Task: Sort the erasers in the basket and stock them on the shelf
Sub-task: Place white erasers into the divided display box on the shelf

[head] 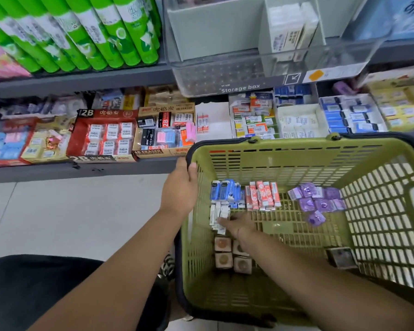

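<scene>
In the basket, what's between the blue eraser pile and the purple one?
Head view: a cluster of red-and-white erasers sits on the basket floor between the blue erasers and the purple erasers, nearly against the blue ones.

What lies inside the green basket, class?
The basket holds blue erasers, red erasers, purple erasers, white erasers and brown squares. The right hand hides some white ones.

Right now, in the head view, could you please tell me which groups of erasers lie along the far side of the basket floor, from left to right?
In the basket: blue erasers → red erasers → purple erasers.
</scene>
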`<action>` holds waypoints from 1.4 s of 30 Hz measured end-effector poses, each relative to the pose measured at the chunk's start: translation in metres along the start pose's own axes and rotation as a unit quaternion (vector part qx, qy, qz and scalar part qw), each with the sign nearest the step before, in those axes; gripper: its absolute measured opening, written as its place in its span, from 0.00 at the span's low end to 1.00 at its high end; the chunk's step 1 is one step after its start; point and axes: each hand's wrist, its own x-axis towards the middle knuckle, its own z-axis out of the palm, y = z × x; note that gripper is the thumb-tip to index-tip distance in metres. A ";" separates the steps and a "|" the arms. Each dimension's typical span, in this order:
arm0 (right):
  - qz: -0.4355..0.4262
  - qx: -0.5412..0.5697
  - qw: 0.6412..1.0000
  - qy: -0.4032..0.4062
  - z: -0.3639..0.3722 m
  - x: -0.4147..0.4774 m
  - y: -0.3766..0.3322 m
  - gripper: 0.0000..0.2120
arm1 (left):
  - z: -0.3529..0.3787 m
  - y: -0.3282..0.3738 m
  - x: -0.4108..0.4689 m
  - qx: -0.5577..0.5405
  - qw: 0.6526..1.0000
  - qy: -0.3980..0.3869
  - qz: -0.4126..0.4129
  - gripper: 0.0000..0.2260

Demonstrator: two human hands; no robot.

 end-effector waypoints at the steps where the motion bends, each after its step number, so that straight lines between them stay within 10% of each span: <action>1: 0.004 -0.001 1.000 0.009 0.003 0.002 0.000 0.31 | 0.000 0.000 0.000 0.000 1.000 0.000 0.001 0.13; 17: 0.071 0.047 0.982 -0.167 -0.008 0.020 -0.003 0.43 | 0.000 0.001 -0.001 -0.016 1.000 0.006 0.006 0.14; 30: -0.045 0.159 0.965 -0.205 -0.061 -0.062 -0.020 0.40 | -0.008 0.015 -0.007 0.086 0.994 0.058 0.020 0.22; 34: -0.132 0.218 0.934 -0.250 -0.088 -0.114 -0.054 0.37 | -0.021 0.058 -0.017 -0.069 0.996 0.031 0.039 0.26; 38: -0.223 0.209 0.910 -0.282 -0.118 -0.164 -0.089 0.23 | -0.047 0.107 -0.036 -0.441 0.861 -0.235 -0.100 0.37; 42: -0.286 0.202 0.895 -0.275 -0.142 -0.199 -0.114 0.13 | -0.071 0.131 -0.038 -0.537 0.775 -0.331 -0.040 0.30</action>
